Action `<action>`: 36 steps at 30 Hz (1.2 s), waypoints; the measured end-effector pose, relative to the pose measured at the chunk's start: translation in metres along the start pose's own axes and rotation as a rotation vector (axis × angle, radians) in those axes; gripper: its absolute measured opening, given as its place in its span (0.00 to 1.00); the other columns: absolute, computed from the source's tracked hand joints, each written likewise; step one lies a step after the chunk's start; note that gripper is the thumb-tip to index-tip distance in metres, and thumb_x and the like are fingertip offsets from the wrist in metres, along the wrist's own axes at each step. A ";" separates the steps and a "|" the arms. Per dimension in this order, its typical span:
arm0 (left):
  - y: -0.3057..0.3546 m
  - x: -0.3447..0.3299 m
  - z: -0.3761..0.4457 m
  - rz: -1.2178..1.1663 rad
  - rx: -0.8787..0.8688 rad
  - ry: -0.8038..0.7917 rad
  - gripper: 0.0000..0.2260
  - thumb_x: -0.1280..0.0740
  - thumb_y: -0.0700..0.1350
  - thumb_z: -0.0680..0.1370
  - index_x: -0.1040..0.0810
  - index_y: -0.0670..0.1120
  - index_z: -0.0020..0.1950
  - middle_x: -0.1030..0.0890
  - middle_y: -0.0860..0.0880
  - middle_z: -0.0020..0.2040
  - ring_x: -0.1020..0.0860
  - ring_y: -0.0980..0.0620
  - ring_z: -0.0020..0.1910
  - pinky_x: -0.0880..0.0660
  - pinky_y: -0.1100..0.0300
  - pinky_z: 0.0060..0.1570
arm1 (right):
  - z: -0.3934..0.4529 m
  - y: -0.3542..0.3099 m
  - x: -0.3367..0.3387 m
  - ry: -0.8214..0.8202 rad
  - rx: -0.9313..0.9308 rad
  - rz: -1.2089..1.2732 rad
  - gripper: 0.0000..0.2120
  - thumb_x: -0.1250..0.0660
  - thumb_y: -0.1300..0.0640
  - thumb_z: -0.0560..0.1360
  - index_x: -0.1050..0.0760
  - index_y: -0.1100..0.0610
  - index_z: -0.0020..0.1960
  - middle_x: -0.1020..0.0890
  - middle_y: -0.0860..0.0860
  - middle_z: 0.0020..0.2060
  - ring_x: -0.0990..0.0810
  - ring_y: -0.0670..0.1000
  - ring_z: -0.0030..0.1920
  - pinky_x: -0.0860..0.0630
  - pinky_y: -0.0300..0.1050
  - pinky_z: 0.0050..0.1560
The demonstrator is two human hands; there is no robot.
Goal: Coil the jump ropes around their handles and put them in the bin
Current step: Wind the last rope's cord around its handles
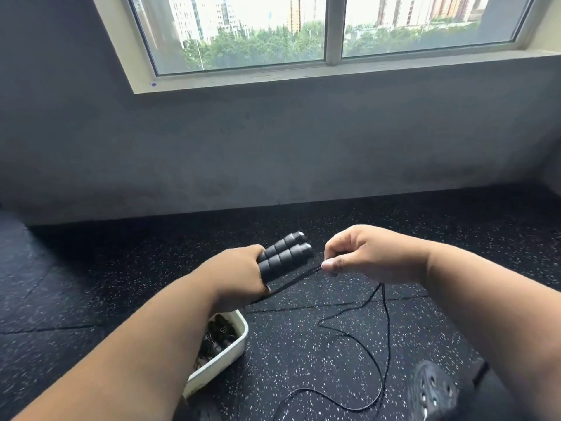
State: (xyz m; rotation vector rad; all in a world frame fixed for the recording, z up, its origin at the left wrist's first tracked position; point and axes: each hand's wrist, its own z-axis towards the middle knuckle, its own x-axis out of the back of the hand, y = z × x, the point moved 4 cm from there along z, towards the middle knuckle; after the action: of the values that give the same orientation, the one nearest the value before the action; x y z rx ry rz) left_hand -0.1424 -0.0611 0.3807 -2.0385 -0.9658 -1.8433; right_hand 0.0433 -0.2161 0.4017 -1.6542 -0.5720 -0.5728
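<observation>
Left hand [239, 276] up in front, fingers wrapped around the two grey foam handles [287, 252], which lie side by side and stick out past the knuckles, ends pointing up and away toward the wall [273, 141]. Right hand [367, 253] just across from it, thumb and forefinger clamped together on the thin black rope [385, 335], the other fingers curled in behind. Between the two hands the rope runs taut as a doubled strand, from under the left fingers up to the right fingertips [329, 264]. Below the right fingers the slack drops away, loops down across the speckled black floor [303, 338] and trails toward the bottom edge. No turns showing on the handles beyond the left fingers, so this rope is still loose. Under the left wrist sits the white bin [233, 350] on the floor, with dark coiled ropes [217, 335] already lying inside, partly hidden by the forearm. Down past the right forearm, a dark perforated shoe [431, 390] rests on the floor, blurred. Above the wall, a window [303, 34] with trees and tower blocks beyond.
</observation>
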 end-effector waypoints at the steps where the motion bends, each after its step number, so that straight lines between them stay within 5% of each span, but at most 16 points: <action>1: 0.009 -0.005 -0.001 0.054 -0.033 -0.016 0.12 0.30 0.55 0.73 0.27 0.52 0.52 0.17 0.52 0.49 0.19 0.47 0.48 0.21 0.55 0.49 | 0.001 -0.001 0.001 0.006 0.013 -0.003 0.13 0.29 0.42 0.76 0.18 0.51 0.43 0.23 0.48 0.34 0.29 0.47 0.37 0.31 0.49 0.42; 8: 0.065 -0.046 -0.018 0.168 -0.255 -0.141 0.12 0.32 0.46 0.74 0.30 0.56 0.53 0.20 0.53 0.47 0.23 0.46 0.46 0.28 0.55 0.42 | 0.006 -0.004 0.001 0.018 0.020 -0.066 0.12 0.26 0.47 0.77 0.18 0.54 0.42 0.25 0.48 0.31 0.31 0.46 0.33 0.32 0.46 0.37; 12: 0.076 -0.027 -0.026 -0.020 -0.370 -0.040 0.11 0.31 0.45 0.72 0.30 0.54 0.49 0.20 0.53 0.44 0.21 0.48 0.44 0.26 0.55 0.40 | 0.010 0.013 -0.006 0.018 -0.045 0.226 0.13 0.27 0.49 0.78 0.20 0.59 0.41 0.25 0.48 0.31 0.32 0.48 0.33 0.36 0.46 0.35; 14: 0.071 -0.016 -0.029 -0.156 -0.366 0.009 0.10 0.30 0.47 0.70 0.28 0.53 0.49 0.19 0.55 0.44 0.21 0.51 0.44 0.23 0.53 0.44 | 0.013 0.019 -0.018 0.011 -0.056 0.449 0.14 0.29 0.49 0.79 0.23 0.57 0.41 0.25 0.50 0.32 0.31 0.47 0.33 0.34 0.44 0.33; 17: 0.058 -0.005 -0.030 -0.296 -0.298 0.079 0.10 0.28 0.50 0.70 0.27 0.53 0.46 0.19 0.56 0.41 0.21 0.53 0.41 0.22 0.52 0.43 | 0.018 0.020 -0.038 0.010 -0.006 0.435 0.17 0.36 0.52 0.81 0.27 0.65 0.41 0.27 0.61 0.34 0.29 0.50 0.37 0.29 0.47 0.41; 21: 0.040 -0.001 -0.024 -0.439 -0.120 0.236 0.15 0.25 0.50 0.72 0.28 0.55 0.53 0.18 0.53 0.42 0.19 0.52 0.41 0.21 0.53 0.42 | 0.028 0.021 -0.068 0.044 -0.097 0.619 0.18 0.39 0.52 0.83 0.29 0.57 0.36 0.33 0.52 0.28 0.37 0.49 0.29 0.39 0.45 0.32; 24: 0.021 -0.005 -0.014 -0.574 0.059 0.315 0.22 0.25 0.48 0.73 0.32 0.59 0.61 0.17 0.54 0.46 0.19 0.51 0.44 0.21 0.51 0.49 | 0.030 0.016 -0.083 0.039 -0.140 0.327 0.17 0.41 0.46 0.86 0.22 0.54 0.46 0.29 0.47 0.29 0.34 0.48 0.30 0.38 0.46 0.32; 28: -0.002 -0.013 -0.005 -0.216 0.179 0.241 0.12 0.35 0.48 0.75 0.31 0.57 0.56 0.18 0.51 0.44 0.21 0.44 0.42 0.23 0.51 0.47 | 0.018 -0.001 -0.096 -0.006 -0.070 -0.356 0.11 0.42 0.45 0.85 0.30 0.50 0.50 0.19 0.52 0.46 0.23 0.57 0.45 0.32 0.47 0.43; 31: -0.005 -0.028 -0.005 0.054 0.181 0.097 0.10 0.37 0.47 0.75 0.33 0.55 0.55 0.21 0.51 0.45 0.23 0.43 0.45 0.27 0.53 0.44 | 0.012 -0.020 -0.081 0.040 -0.036 -0.522 0.11 0.40 0.45 0.84 0.30 0.49 0.46 0.17 0.53 0.48 0.24 0.57 0.45 0.32 0.47 0.42; 34: 0.006 -0.039 -0.004 0.182 0.136 0.033 0.09 0.37 0.48 0.77 0.34 0.53 0.54 0.19 0.50 0.52 0.19 0.43 0.53 0.30 0.54 0.44 | 0.005 -0.035 -0.061 0.042 0.025 -0.524 0.12 0.36 0.45 0.82 0.23 0.52 0.47 0.18 0.51 0.44 0.21 0.43 0.43 0.32 0.40 0.40; 36: 0.021 -0.046 -0.006 0.234 0.063 -0.023 0.09 0.37 0.49 0.78 0.33 0.53 0.56 0.18 0.50 0.55 0.19 0.43 0.56 0.30 0.54 0.45 | 0.001 -0.040 -0.053 -0.008 0.040 -0.480 0.12 0.34 0.47 0.82 0.21 0.53 0.46 0.19 0.49 0.40 0.25 0.43 0.37 0.35 0.37 0.35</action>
State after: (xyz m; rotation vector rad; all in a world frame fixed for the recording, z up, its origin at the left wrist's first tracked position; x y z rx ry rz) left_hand -0.1343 -0.0946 0.3438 -2.0419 -0.7446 -1.6514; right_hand -0.0224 -0.2118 0.3964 -1.4838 -0.9912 -0.8939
